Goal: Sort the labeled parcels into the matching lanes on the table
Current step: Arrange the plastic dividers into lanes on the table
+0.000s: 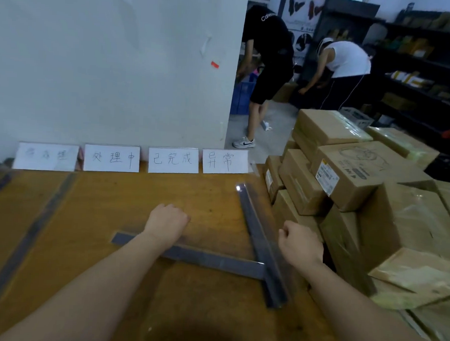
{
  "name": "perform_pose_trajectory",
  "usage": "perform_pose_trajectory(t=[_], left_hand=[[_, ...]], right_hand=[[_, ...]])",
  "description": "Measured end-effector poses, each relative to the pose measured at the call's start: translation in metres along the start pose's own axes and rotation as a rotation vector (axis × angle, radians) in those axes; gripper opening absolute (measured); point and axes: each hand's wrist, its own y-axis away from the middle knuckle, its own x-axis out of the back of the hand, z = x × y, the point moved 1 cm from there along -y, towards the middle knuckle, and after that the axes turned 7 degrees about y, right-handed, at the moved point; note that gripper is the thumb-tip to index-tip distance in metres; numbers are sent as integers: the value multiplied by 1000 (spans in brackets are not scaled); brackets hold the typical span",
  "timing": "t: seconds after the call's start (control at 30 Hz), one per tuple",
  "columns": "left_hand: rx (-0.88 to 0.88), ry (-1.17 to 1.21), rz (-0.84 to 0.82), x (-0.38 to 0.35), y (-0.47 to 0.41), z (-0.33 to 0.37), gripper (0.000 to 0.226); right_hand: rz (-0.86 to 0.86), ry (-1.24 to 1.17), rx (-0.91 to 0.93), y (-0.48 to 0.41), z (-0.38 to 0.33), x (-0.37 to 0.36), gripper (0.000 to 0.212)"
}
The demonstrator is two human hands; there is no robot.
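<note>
Nearest the camera, two bare forearms reach out over an orange-brown wooden surface (107, 206). The left forearm crosses a long dark grey flat strip (208, 259) that lies crosswise. The left hand (168, 220) sits just beyond the strip, its fingers curled into a fist with nothing in it. The right hand (299, 244) is likewise balled up and holds nothing. It is just right of a second dark grey strip (252, 224), which runs away toward the wall and whose near part meets the right end of the first. A third grey strip (30, 233) lies aslant well to the left.

Right of the hands, at the surface's edge, the taped brown cardboard parcels (348, 176) sit heaped in several layers. One bears a white printed label (326, 179). Farther back, four white handwritten cards (173, 159) lean in a row against the pale wall (120, 60). Beyond the wall's corner, two people (271, 55) bend over near dark shelves (419, 63).
</note>
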Motion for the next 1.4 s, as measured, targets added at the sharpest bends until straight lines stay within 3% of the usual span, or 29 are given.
perform_pose_trajectory(t=[0.2,0.67,0.83,0.97,1.07,1.13,1.3,1.4], left_hand=[[121,74,21,4,19,-5,31],[444,386,-95,-11,53,6,16],[510,475,-222,-24,67,1,18],[513,550,-310,-30,88,-12,47],[548,528,-351,-37,105,-26,32],[586,477,-358,-45,114,-36,16],[703,483,-288,-50,129,-49,27],[739,492,-262,-49,133,-56,28]], right_hand=[[35,-56,-52,-3,4,3,24],[52,-71,137,23,-21,-8,24],[35,-78,226,30,-39,-15,23],[-12,-94,261,35,-53,-24,20],[-45,-85,295,37,-63,-28,22],[-77,-62,316,38,-71,-31,22],[-179,-42,322,39,-87,-33,17],[-146,-82,316,38,-98,-34,16]])
